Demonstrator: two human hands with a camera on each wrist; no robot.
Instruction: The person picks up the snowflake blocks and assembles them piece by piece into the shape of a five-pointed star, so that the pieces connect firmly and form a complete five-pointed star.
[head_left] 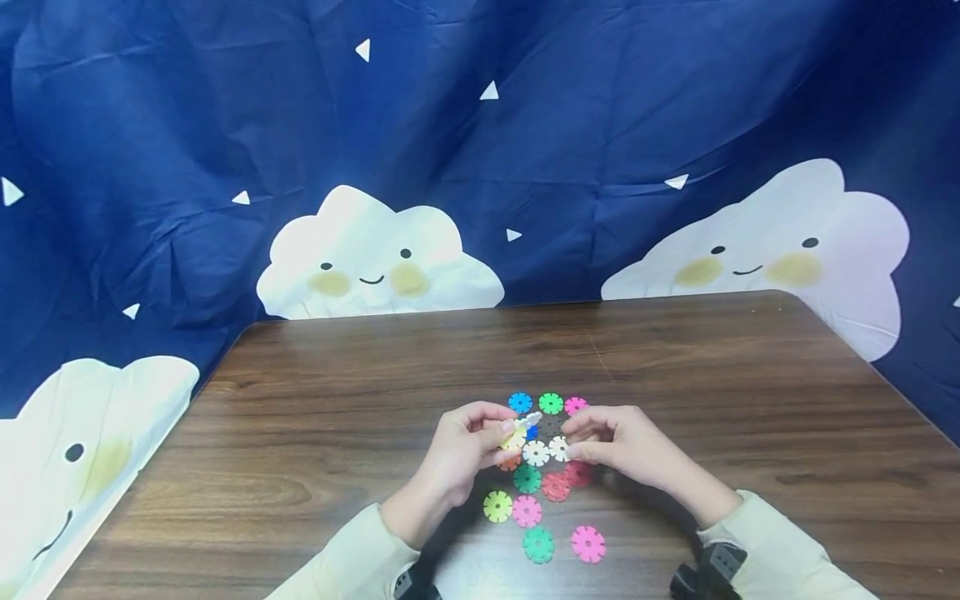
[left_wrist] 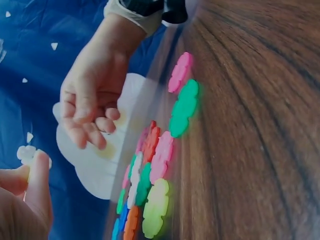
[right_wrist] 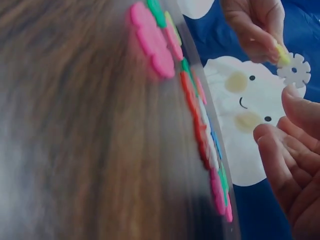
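My left hand (head_left: 459,452) pinches a yellow notched disc (right_wrist: 282,54) between thumb and fingers, raised above the table. A white notched disc (right_wrist: 301,77) is joined to it, standing at an angle to the yellow one. To the right, my right hand (head_left: 626,442) hovers over the loose discs with fingers apart and loosely bent, nothing between them. In the right wrist view, its thumb tip is close to the white disc. Under and between the hands lie white discs (head_left: 536,461), a blue disc (head_left: 520,403) and a green disc (head_left: 551,403).
Nearer me on the wooden table (head_left: 337,467) lie a lime disc (head_left: 497,516), a teal disc (head_left: 538,554), a pink disc (head_left: 588,554) and red discs (head_left: 556,495). A blue cloth (head_left: 555,142) with clouds hangs behind the table's far edge.
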